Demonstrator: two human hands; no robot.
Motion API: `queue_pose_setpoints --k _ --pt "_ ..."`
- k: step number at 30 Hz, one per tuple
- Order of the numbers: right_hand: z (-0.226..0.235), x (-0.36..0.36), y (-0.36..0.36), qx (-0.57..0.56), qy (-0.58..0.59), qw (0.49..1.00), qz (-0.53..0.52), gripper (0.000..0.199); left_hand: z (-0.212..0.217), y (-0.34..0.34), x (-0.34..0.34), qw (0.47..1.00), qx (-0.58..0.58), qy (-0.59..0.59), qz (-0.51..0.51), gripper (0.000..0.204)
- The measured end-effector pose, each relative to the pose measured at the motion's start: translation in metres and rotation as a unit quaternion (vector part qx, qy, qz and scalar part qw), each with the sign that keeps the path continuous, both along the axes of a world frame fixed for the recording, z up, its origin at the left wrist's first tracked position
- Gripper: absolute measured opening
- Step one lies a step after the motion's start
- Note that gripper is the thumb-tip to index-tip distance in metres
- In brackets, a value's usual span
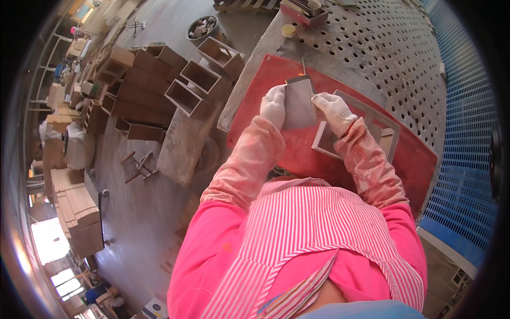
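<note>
A flat grey rectangular sheet [300, 106], which looks like sandpaper, stands between my hands over a red board [297, 159]. My left hand [274, 106], in a white glove, is closed on its left edge. In a matching glove, my right hand [334, 111] pinches the upper right edge. Just beyond the sheet's far end lies a dark block [299, 79] with a thin rod and a bit of orange by it. A shallow wooden frame [325, 139] rests on the board under my right wrist, partly hidden by the forearm.
The worktable top beyond is perforated with round holes [366, 48]. A red box [305, 15] and a yellow round lid [288, 31] sit at its far end. Blue slatted panels [462, 143] border the right. Open wooden cabinets [199, 77] and a bin [203, 27] stand left.
</note>
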State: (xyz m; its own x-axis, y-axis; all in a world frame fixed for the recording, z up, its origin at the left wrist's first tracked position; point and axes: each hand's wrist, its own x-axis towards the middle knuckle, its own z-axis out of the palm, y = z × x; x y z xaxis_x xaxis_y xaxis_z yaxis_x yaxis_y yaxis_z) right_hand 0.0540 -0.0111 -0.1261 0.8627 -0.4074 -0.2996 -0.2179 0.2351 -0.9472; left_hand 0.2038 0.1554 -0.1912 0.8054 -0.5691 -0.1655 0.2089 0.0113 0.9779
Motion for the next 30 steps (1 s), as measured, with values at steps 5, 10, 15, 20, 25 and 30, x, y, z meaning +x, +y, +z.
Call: queue_pose_setpoints --k 5,10,15,20,25,30 --pt "0.008 -0.044 -0.034 0.063 0.008 0.984 -0.165 0.024 -0.024 -0.028 0.019 0.928 0.333 -0.148 -0.077 0.040" --pt "0.005 -0.065 -0.032 -0.093 0.073 0.987 -0.108 0.020 -0.026 -0.067 0.018 0.749 0.545 -0.271 -0.262 0.088" --pt "0.010 -0.055 -0.013 -0.369 0.169 0.910 -0.081 0.036 -0.009 -0.082 0.031 0.747 0.580 -0.208 -0.252 0.118" --pt "0.036 -0.009 -0.012 -0.569 0.303 0.764 0.025 0.066 0.002 -0.039 0.050 0.769 0.570 -0.185 -0.221 0.116" --pt "0.038 0.051 0.011 -0.648 0.450 0.563 0.246 0.080 -0.005 0.021 0.048 0.935 0.327 -0.118 -0.076 0.090" --pt "-0.018 0.087 0.018 -0.598 0.456 0.535 0.385 0.042 -0.005 0.066 0.040 0.970 0.189 -0.149 0.031 0.090"
